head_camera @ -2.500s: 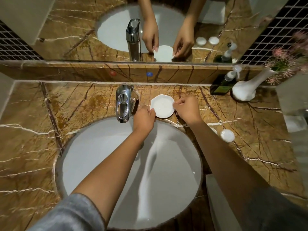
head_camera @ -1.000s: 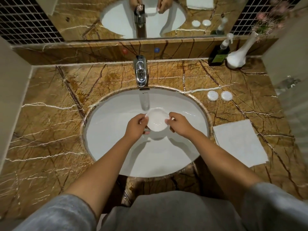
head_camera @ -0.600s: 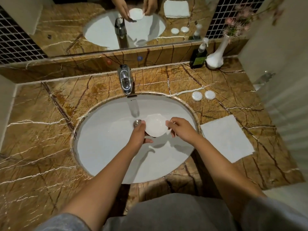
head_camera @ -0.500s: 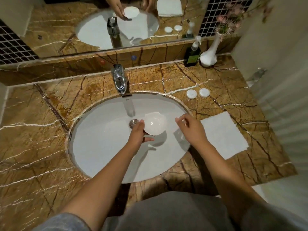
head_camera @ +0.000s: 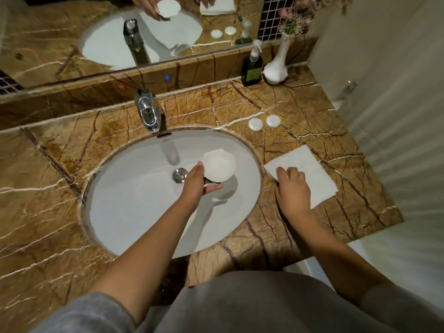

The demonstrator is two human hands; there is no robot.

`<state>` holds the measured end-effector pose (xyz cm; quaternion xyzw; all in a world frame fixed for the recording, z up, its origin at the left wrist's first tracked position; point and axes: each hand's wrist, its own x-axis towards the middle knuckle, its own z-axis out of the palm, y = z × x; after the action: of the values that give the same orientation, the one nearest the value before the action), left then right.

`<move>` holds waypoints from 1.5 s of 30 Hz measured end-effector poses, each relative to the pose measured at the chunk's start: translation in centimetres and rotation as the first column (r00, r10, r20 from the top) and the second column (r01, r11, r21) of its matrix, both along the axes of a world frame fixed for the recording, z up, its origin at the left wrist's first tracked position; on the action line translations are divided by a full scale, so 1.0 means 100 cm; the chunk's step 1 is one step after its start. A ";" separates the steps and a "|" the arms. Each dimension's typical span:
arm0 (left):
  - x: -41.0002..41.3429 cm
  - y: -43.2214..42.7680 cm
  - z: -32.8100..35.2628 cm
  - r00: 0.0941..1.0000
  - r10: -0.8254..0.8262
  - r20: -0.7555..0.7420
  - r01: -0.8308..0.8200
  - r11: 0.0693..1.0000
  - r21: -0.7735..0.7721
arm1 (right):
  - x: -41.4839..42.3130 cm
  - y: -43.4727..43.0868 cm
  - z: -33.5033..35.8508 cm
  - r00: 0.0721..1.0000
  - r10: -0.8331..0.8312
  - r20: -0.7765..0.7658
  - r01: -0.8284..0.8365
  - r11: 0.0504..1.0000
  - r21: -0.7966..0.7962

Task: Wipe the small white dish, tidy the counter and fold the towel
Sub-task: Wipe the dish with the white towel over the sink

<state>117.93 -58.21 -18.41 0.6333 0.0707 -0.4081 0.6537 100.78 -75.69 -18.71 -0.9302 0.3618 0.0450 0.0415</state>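
My left hand holds the small white dish by its left edge, above the white sink basin. The dish is tilted, its hollow facing me. A folded white towel lies flat on the brown marble counter right of the basin. My right hand rests on the towel's near-left corner, fingers curled onto the cloth; whether they pinch it I cannot tell.
A chrome tap stands behind the basin, with the drain plug below it. Two small round white lids lie behind the towel. A dark pump bottle and a white flower vase stand at the back right. A mirror runs along the back.
My right hand let go of the dish and moved right onto the towel's corner. My left hand alone now holds the dish over the basin. The view shifted slightly.
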 end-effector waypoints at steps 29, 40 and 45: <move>-0.015 -0.040 0.003 0.996 -0.031 -0.080 0.029 0.999 -0.033 | -0.021 -0.063 -0.018 0.910 -0.330 0.251 0.308 0.943 0.124; -0.011 -0.033 0.006 0.996 -0.028 -0.087 0.020 0.996 -0.090 | 0.032 0.003 0.039 0.776 -0.200 0.598 -0.116 0.887 0.447; -0.008 -0.024 0.009 0.996 -0.083 -0.038 0.078 0.989 -0.127 | 0.070 0.043 0.050 0.892 0.061 0.448 -0.229 0.915 0.332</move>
<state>117.17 -60.58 -17.50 0.5845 0.0335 -0.4513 0.6735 107.77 -71.37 -13.74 -0.9164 0.2566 -0.0892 0.2939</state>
